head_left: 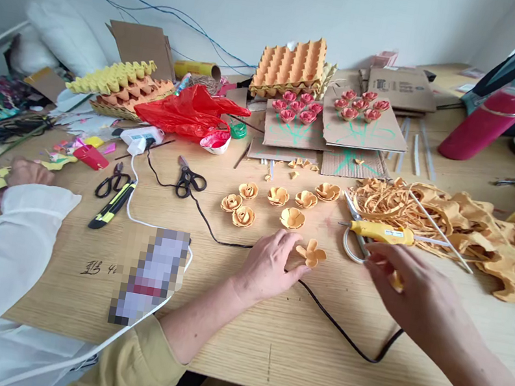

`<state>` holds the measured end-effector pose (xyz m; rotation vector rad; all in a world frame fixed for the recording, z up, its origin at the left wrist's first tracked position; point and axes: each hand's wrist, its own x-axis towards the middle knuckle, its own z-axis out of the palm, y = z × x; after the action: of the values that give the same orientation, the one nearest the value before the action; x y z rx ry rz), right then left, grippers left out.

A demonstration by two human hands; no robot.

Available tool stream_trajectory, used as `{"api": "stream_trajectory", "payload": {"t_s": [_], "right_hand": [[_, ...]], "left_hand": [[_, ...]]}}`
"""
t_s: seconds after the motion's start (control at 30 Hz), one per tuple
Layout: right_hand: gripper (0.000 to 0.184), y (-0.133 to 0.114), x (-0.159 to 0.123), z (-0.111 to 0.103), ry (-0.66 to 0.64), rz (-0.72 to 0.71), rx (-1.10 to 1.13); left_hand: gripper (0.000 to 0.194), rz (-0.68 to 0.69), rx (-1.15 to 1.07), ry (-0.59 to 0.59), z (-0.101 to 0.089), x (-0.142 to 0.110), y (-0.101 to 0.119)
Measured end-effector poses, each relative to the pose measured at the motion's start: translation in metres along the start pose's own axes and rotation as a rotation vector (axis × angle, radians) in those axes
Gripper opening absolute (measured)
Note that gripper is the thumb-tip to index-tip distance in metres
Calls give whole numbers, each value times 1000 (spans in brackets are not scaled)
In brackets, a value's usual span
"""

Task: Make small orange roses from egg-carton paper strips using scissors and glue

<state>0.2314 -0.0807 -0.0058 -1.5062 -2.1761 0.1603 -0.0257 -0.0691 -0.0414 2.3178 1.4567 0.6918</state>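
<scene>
Between the thumb and fingers of my left hand [273,261] is a four-petalled orange egg-carton flower [311,253], held just above the table. My right hand [403,280] is closed over the handle of a yellow hot glue gun [382,232]; part of the handle shows beneath the fingers. The gun's nozzle points left, and a glue stick sticks out behind. Beyond my left hand stand several orange carton flowers [292,218], some with rolled centres [243,216]. A grey metal tool [350,205], partly hidden, lies by the glue gun.
Orange carton strips [385,198] lie at right, before a pink bottle [490,123]. Red flowers [296,107] stand on cardboard, near egg trays [291,64]. Left are black scissors [188,180], a utility knife [112,205], a blurred-out object [152,274] and a co-worker's hands [31,173]. A black cord [337,331] crosses the table.
</scene>
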Motion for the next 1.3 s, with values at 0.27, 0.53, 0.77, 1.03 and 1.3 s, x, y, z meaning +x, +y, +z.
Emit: {"api": "stream_trajectory", "payload": {"t_s": [0.27,0.53,0.77,1.03,1.3], "right_hand": [[26,-22,21,38,-187,-213,-61],[24,-26,34,46,-176,-163,139],[17,-31,35,39,-158,-122,303],[21,-36,31,24,-60,-82,412],[15,-37,25,4,114,98,386]], "left_hand": [[25,-61,-51,-19,2,1,1],[14,-16,-110,6,4,3,3],[25,41,-330,81,2,2,6],[18,-25,-490,153,-12,3,15],[19,-280,-929,275,-33,5,16]]}}
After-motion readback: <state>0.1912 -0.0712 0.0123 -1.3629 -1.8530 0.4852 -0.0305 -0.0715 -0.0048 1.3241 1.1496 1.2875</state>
